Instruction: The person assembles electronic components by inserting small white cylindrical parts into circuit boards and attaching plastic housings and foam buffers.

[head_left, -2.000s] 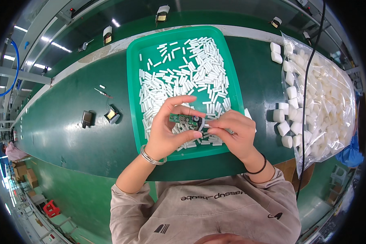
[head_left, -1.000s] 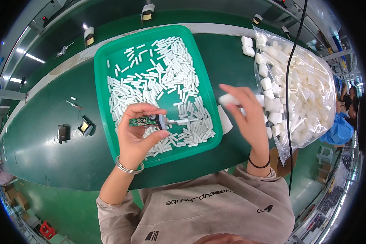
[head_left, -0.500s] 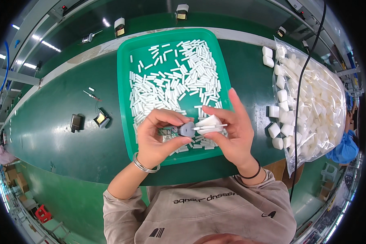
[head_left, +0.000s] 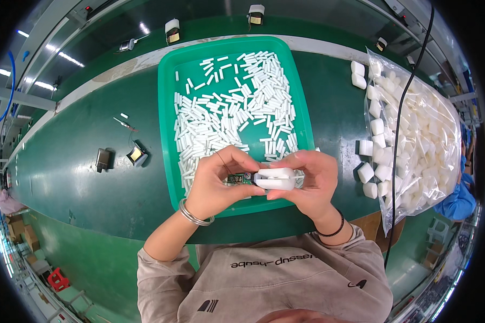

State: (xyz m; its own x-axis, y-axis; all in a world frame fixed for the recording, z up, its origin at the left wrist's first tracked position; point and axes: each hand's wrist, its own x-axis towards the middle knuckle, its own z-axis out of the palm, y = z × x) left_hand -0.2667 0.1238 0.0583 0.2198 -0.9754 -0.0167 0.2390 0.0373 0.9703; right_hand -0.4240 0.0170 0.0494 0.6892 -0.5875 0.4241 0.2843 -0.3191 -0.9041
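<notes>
Over the near part of the green tray [head_left: 163,107], my left hand [head_left: 213,183] is closed on a small device with a green circuit board [head_left: 238,178]. My right hand [head_left: 319,180] pinches a white foam-like block [head_left: 275,184], its halves lying on either side of a thin white stick [head_left: 298,177]. The block meets the device's end between my fingertips; the joint itself is partly hidden. Short white sticks [head_left: 210,126] lie scattered through the tray below.
On the right stands a clear plastic bag [head_left: 415,140] of white blocks, with several loose blocks [head_left: 365,172] beside it. A black cable [head_left: 396,134] hangs across it. Two small dark parts [head_left: 103,160] lie left of the tray. Beyond, a green belt [head_left: 215,26] carries similar assemblies.
The white block has come left against the device, and its halves sit closer together. My right fingers have folded in around it. The assemblies on the far belt have shifted right.
</notes>
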